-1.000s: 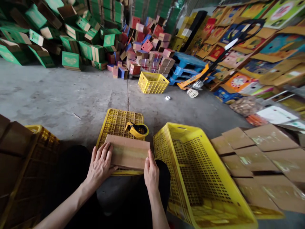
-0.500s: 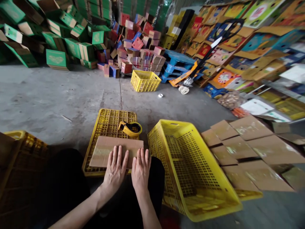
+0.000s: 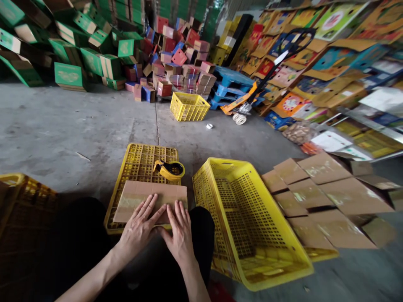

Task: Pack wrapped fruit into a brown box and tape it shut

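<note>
Left hand (image 3: 138,228), right hand (image 3: 181,235) drawn together, fingers (image 3: 150,206) flat on cardboard (image 3: 138,193), yellow crate (image 3: 141,158), concrete floor (image 3: 63,126), probably warehouse

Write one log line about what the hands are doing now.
left hand: flat on cardboard | right hand: flat on cardboard | cardboard: lying on yellow crate | tape dispenser: on crate, untouched

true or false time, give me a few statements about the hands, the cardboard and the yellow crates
1. The left hand and right hand both lie flat on the cardboard sheet. True.
2. The right hand holds the tape dispenser. False: the dispenser rests on the upturned crate, past the sheet.
3. The tilted crate stands to the right. True.
4. The cardboard pile lies on the person's left. False: it is on the right, beyond the tilted crate.
</note>
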Demonstrator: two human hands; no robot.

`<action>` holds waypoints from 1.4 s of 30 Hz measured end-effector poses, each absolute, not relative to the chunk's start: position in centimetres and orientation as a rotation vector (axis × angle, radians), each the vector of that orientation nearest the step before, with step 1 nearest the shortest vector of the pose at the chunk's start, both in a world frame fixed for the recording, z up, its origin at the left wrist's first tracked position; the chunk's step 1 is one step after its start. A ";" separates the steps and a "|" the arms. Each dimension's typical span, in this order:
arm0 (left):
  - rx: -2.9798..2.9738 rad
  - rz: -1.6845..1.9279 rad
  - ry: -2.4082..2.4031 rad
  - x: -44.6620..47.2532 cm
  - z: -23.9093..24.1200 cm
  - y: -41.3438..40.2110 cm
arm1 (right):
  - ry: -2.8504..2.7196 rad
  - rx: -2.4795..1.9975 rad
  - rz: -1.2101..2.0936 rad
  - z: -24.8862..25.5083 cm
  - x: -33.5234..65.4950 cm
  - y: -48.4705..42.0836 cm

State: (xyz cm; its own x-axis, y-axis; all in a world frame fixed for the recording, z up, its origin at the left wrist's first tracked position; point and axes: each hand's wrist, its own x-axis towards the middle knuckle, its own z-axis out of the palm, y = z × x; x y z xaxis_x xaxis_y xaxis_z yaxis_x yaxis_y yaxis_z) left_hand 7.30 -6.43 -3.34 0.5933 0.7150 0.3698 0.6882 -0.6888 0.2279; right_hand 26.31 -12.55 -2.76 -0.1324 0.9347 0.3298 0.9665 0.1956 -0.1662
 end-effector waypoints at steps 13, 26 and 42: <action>2.626 0.779 1.311 -2.3 -6.8 -5.7 | -2.093 -1.800 -0.134 -2.7 26.2 -12.4; 2.462 0.943 1.348 -0.3 -5.7 -5.7 | -2.069 -1.742 -0.001 -1.3 20.8 -11.0; 2.651 0.711 1.402 -1.6 -5.3 -5.3 | -2.132 -1.702 -0.067 -0.8 21.5 -9.9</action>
